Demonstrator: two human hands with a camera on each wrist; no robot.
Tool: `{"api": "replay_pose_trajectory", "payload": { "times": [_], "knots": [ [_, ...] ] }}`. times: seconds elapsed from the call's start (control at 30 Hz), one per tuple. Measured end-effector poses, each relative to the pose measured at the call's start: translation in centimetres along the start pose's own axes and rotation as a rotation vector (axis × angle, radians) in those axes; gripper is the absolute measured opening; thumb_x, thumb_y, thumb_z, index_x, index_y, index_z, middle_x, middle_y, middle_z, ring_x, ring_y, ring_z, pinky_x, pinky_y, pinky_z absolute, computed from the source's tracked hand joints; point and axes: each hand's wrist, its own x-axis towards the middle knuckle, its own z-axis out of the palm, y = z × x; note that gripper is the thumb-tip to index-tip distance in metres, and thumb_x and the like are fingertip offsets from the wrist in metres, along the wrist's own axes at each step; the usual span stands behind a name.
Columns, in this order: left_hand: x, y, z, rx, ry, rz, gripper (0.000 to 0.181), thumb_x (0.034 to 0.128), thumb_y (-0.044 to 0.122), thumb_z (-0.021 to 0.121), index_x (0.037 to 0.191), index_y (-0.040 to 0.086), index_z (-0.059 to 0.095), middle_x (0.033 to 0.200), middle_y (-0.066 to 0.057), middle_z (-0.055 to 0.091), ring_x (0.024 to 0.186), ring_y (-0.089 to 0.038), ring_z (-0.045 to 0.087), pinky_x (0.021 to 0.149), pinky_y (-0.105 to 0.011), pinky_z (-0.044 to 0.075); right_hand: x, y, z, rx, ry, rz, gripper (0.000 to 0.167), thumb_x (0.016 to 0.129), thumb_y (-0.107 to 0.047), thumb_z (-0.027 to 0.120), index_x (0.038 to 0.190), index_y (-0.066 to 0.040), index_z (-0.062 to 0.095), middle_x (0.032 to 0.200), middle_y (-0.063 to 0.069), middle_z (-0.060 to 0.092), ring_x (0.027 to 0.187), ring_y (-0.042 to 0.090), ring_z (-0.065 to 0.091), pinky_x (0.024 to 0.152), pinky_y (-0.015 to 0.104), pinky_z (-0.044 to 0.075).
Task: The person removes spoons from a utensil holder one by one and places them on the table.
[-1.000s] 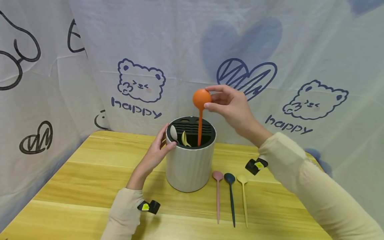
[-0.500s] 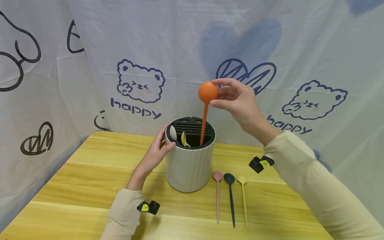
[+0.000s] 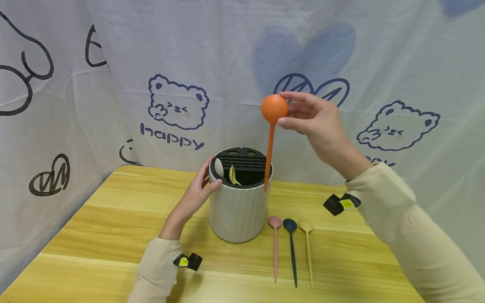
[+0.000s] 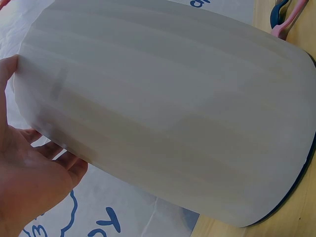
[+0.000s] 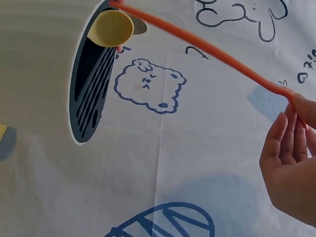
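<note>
Pinching the orange spoon (image 3: 274,108) by its bowl, the right grip (image 3: 322,122) suspends it handle-down at the holder's (image 3: 238,214) right edge. The left grip (image 3: 192,194), spread wide, cups the holder's left side. A weak pinch could drop the orange spoon; a snagged handle could tug the holder.

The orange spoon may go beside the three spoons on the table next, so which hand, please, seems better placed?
Probably the right hand: it pinches the orange spoon by its bowl and is on the same side of the utensil holder as the three spoons, while the left hand grips that holder.
</note>
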Motion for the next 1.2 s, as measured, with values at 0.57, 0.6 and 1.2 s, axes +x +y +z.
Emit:
{"api": "replay_pose_trajectory", "payload": {
  "times": [0.57,0.6,1.2],
  "knots": [
    [0.1,0.1,0.2,-0.006,0.007,0.011,0.074,0.0942,0.02,0.054,0.155,0.008,0.013,0.157,-0.016,0.019,0.142,-0.03,0.021,0.115,-0.048,0.016,-2.0,2.9,-1.5,-0.111,-0.077,0.21,0.05,0.086,0.001,0.069,0.134,0.003,0.054,0.098,0.002,0.067,0.089,0.018,0.064,0.084,0.026,0.053],
    [0.1,0.1,0.2,-0.006,0.007,0.009,0.075,0.0942,0.021,0.054,0.155,0.008,0.013,0.157,-0.016,0.019,0.142,-0.03,0.021,0.115,-0.048,0.016,-2.2,3.2,-1.6,-0.119,-0.077,0.217,0.05,0.086,0.0,0.069,0.134,0.003,0.054,0.098,0.001,0.067,0.09,0.018,0.064,0.084,0.026,0.053],
    [0.0,0.0,-0.1,-0.004,0.009,0.011,0.075,0.094,0.022,0.054,0.155,0.009,0.013,0.156,-0.016,0.02,0.142,-0.03,0.022,0.115,-0.049,0.017,-5.0,7.5,-2.3,-0.115,-0.077,0.38,0.052,0.087,-0.005,0.07,0.136,0.001,0.053,0.107,0.007,0.065,0.095,0.02,0.062,0.085,0.026,0.052]
  ]
}}
